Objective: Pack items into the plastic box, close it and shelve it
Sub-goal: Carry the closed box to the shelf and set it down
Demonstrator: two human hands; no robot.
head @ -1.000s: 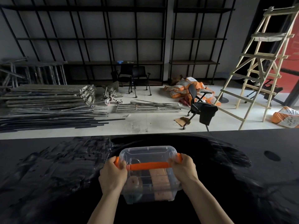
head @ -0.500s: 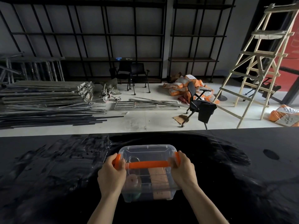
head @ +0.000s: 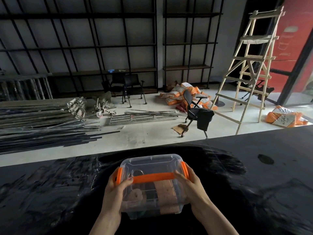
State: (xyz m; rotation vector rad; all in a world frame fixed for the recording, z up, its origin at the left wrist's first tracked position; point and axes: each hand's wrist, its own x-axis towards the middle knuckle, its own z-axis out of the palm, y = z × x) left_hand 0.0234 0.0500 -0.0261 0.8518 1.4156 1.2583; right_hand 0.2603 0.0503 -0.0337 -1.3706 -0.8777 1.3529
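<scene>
Holding the closed plastic box (head: 150, 185) by its orange side latches (head: 119, 175), left hand (head: 115, 190), right hand (head: 191, 185).
Rigid, slick, probably light; both grips clamped on its ends, better than the thin handle (head: 153, 177).

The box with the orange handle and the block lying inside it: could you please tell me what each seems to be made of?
The box looks like clear, glossy plastic: its contents show through the lid and walls. Its handle and the two side latches look like opaque orange plastic with a matte finish. The pale tan block inside appears to be wood, though the lid blurs any grain, so that is less certain.
</scene>
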